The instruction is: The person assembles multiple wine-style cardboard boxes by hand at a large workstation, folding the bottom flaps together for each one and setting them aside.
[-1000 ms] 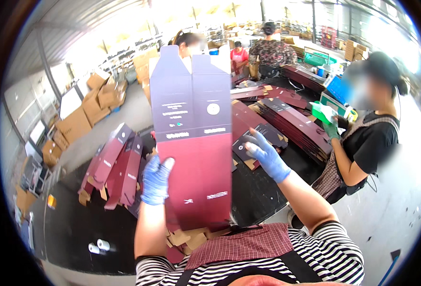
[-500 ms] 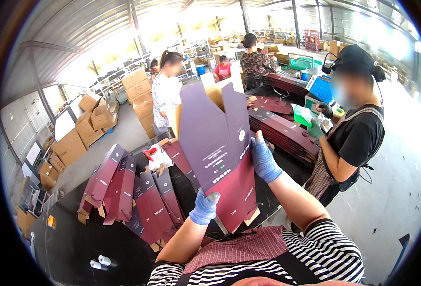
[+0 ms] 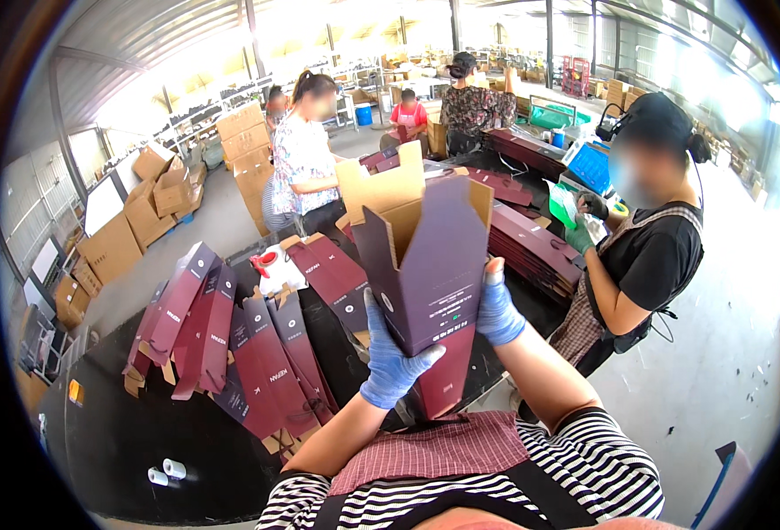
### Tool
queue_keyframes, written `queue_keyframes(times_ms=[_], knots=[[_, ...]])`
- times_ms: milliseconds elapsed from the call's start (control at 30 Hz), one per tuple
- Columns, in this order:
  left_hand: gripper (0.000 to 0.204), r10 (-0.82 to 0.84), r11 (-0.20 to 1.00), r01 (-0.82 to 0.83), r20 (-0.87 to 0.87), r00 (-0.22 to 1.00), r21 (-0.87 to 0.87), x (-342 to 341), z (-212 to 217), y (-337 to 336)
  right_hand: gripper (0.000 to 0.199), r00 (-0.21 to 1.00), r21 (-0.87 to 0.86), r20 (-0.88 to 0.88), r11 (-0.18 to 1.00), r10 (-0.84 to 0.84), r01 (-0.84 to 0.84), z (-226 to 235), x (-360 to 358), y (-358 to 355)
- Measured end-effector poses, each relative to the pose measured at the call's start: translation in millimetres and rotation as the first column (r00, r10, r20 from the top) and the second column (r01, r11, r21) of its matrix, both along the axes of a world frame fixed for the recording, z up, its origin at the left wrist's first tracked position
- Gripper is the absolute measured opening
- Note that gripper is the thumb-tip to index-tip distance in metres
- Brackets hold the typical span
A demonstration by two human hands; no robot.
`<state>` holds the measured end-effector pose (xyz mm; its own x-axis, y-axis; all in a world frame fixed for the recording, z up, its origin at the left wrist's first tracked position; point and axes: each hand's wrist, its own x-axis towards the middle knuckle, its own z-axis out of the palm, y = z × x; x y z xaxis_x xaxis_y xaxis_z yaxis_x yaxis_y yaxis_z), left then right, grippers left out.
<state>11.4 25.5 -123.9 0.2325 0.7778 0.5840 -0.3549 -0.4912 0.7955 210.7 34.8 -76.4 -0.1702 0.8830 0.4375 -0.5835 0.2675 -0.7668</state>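
A tall purple and maroon cardboard box stands upright between my hands, its brown inside showing at the top where the flaps stand up. My left hand, in a blue fingertip-less glove, grips the box's left side, thumb across the front face. On the opposite side my right hand, gloved the same way, presses against the right edge with its thumb pointing up. Most of the right fingers are hidden behind the box. To the left, several flattened purple and maroon cartons lie in a loose heap on the black table.
A white bag with a red-handled thing lies behind the heap. Two small white rolls and an orange item rest at the table's left. On the right a co-worker stands near stacked flat cartons.
The box has turned, so a corner and the opening with its brown inside now show. My left hand has moved up its side; my right hand has shifted slightly right and down.
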Motion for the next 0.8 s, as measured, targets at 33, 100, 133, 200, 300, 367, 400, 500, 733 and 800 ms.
queue_keyframes(times_ms=[33,100,133,200,300,367,400,500,733,800], knots=[[0.149,0.130,0.988,-0.118,-0.128,0.983,0.101,-3.0,-5.6,1.2,0.122,0.988,0.048,0.089,0.992,-0.123,0.119,26.2,-5.4,-14.3],[0.155,0.409,0.905,-0.341,-0.303,0.861,0.253,-1.7,2.0,-8.5,0.130,0.917,0.235,0.118,0.908,-0.380,0.346,50.4,-4.9,-25.9],[0.155,0.404,0.908,-0.339,-0.304,0.863,0.244,-0.8,5.4,-8.5,0.137,0.862,0.306,0.088,0.837,-0.499,0.453,71.5,-15.9,-40.3],[0.155,0.514,0.857,-0.455,-0.353,0.782,0.241,4.7,7.6,-5.7,0.144,0.795,0.421,0.092,0.747,-0.599,0.514,80.4,-28.5,-52.4],[0.155,0.527,0.849,-0.465,-0.340,0.779,0.251,13.6,5.5,-6.8,0.147,0.713,0.524,0.140,0.662,-0.687,0.536,84.7,-28.0,-55.4],[0.153,0.590,0.799,-0.490,-0.297,0.751,0.347,18.6,1.8,-7.4,0.144,0.719,0.475,0.132,0.680,-0.682,0.558,93.9,-34.2,-58.3],[0.153,0.588,0.801,-0.489,-0.300,0.751,0.346,19.5,0.4,-8.7,0.139,0.693,0.442,0.201,0.695,-0.692,0.567,99.4,-36.4,-59.4],[0.149,0.556,0.829,-0.499,-0.275,0.785,0.252,22.0,-5.5,-8.7,0.126,0.660,0.417,0.268,0.702,-0.702,0.577,102.5,-41.9,-57.9],[0.149,0.363,0.899,-0.232,-0.337,0.868,0.371,-10.7,13.4,-19.7,0.103,0.797,0.416,0.219,0.793,-0.562,0.445,122.1,-22.8,-70.3],[0.145,0.160,0.939,-0.082,-0.214,0.964,0.335,-26.7,28.0,-1.9,0.104,0.799,0.501,0.311,0.803,-0.514,0.322,127.2,-6.5,-71.7]])
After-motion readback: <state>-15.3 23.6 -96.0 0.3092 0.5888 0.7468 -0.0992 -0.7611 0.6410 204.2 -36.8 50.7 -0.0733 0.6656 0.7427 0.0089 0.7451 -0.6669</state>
